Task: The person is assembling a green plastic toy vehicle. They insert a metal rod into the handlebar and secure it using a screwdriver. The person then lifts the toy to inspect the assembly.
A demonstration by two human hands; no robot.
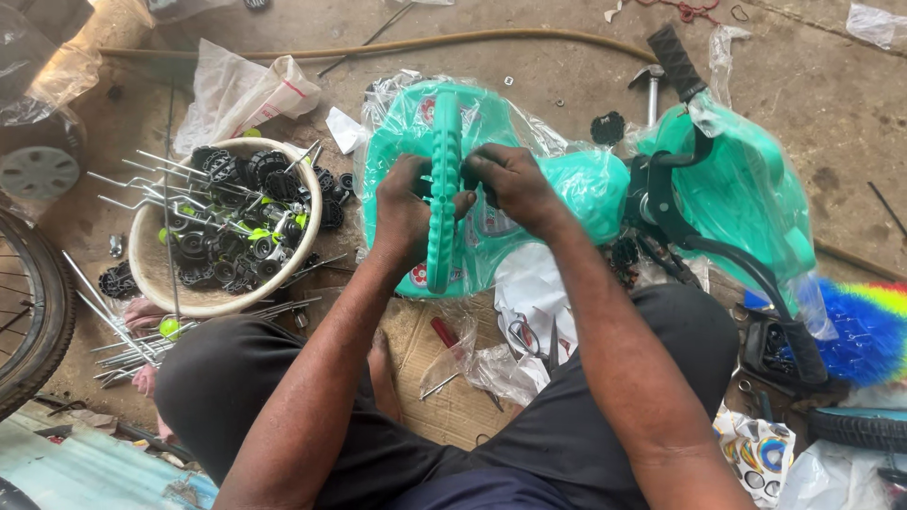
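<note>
Two hands meet at the middle of the floor, but starting from the left: a bicycle wheel (28, 312) leans in at the edge, then loose metal rods (113, 331), then a pale round basin (151, 274) heaped with small black wheels and axles. Next comes the left hand (404, 203), closed around the near side of an upright teal plastic rib (442, 189) on the toy tricycle seat (472, 189). The right hand (515, 184) pinches that rib from the other side, fingers curled tight; the seat lies just ahead of the person's knees, wrapped in clear film. Further right sit the tricycle's teal front body (746, 189) and black handlebar (675, 61). As I see it, the film could let the grip slip, and squeezing the thin rib too hard might bend or crack it. Scissors (524, 335) lie on paper below.
</note>
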